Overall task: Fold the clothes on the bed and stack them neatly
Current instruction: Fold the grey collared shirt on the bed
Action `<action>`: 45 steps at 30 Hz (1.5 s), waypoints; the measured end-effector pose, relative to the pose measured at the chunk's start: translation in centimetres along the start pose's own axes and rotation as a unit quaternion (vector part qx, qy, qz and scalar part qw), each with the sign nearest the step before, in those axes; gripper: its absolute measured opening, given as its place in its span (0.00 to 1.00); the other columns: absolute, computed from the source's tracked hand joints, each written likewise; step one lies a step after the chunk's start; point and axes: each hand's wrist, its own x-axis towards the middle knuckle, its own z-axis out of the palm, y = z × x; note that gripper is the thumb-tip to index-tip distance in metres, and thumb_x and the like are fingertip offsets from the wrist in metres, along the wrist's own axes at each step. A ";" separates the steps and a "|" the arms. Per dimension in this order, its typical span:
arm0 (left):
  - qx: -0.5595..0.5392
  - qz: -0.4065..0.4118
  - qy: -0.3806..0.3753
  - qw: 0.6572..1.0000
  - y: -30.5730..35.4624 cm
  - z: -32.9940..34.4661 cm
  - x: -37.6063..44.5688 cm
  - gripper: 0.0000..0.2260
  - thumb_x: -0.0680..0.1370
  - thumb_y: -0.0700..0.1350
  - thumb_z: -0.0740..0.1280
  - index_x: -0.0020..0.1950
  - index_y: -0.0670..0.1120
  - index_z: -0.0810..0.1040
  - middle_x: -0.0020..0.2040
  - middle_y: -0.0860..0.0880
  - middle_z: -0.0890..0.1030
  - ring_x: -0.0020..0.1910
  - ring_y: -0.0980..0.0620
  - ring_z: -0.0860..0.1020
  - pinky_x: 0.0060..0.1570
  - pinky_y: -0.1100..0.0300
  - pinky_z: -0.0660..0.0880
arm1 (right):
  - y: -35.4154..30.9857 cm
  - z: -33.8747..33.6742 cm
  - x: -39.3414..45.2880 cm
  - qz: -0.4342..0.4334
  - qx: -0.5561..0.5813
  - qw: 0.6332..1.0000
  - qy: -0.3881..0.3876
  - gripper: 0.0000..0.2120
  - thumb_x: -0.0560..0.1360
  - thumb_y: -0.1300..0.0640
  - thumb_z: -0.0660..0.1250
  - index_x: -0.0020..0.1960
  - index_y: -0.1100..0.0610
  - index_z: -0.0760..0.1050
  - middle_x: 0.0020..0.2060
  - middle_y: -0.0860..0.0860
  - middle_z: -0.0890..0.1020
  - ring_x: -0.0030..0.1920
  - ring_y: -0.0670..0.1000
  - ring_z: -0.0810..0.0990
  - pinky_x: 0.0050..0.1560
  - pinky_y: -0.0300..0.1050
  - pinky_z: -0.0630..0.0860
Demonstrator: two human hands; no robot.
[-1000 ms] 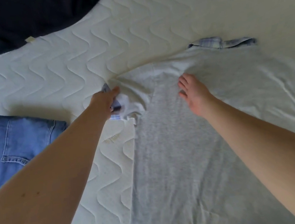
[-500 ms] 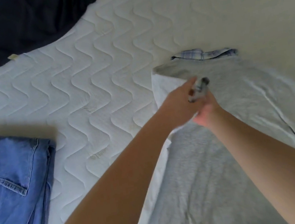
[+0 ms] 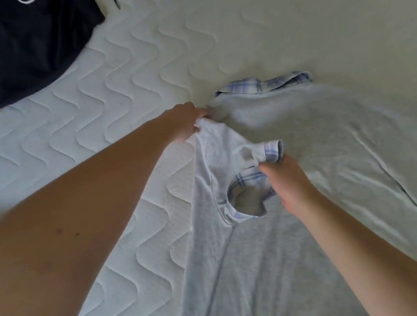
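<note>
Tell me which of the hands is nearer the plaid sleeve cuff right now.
Right. The right hand pinches the sleeve right beside the plaid sleeve cuff. The left hand grips the grey shirt at its shoulder fold, farther up and to the left.

Your two forearms show bare from the lower edge of the picture up to the wrists, with no sleeve, watch or bracelet on either. Your left hand (image 3: 187, 122) and right hand (image 3: 288, 182) wear no glove or ring that shows. A few small dark marks dot your left forearm.
</note>
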 end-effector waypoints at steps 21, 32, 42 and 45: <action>0.052 0.036 -0.135 0.989 -3.1 -3.6 4.0 0.12 0.74 0.55 0.73 0.52 0.50 0.80 0.48 0.51 0.82 0.50 0.49 0.78 0.49 0.57 0.69 | -1.6 -4.7 1.9 -0.165 -0.159 0.973 0.001 0.05 0.75 0.55 0.70 0.50 0.55 0.79 0.42 0.54 0.84 0.44 0.56 0.83 0.48 0.53 0.78; -0.043 -0.043 -0.111 0.992 -1.8 -4.6 4.9 0.14 0.83 0.55 0.60 0.46 0.46 0.76 0.35 0.59 0.84 0.40 0.61 0.82 0.41 0.63 0.67 | -0.8 -7.0 4.7 -0.119 -0.221 0.964 0.087 0.09 0.78 0.54 0.67 0.52 0.59 0.79 0.41 0.53 0.83 0.39 0.53 0.81 0.36 0.44 0.72; -0.087 -0.086 0.098 0.988 -0.3 -1.4 4.3 0.16 0.78 0.60 0.65 0.48 0.47 0.73 0.41 0.49 0.76 0.42 0.48 0.74 0.39 0.56 0.67 | 2.1 -6.9 3.8 -0.123 -0.142 0.966 0.177 0.06 0.76 0.57 0.69 0.52 0.52 0.76 0.40 0.44 0.78 0.38 0.38 0.76 0.42 0.31 0.71; -0.172 -0.099 0.150 0.969 0.9 0.1 3.2 0.18 0.79 0.56 0.64 0.60 0.45 0.68 0.51 0.46 0.74 0.43 0.46 0.74 0.41 0.55 0.69 | 2.8 -6.5 0.7 -0.115 -0.134 0.957 0.231 0.08 0.76 0.52 0.67 0.53 0.53 0.72 0.40 0.48 0.77 0.36 0.42 0.75 0.39 0.34 0.67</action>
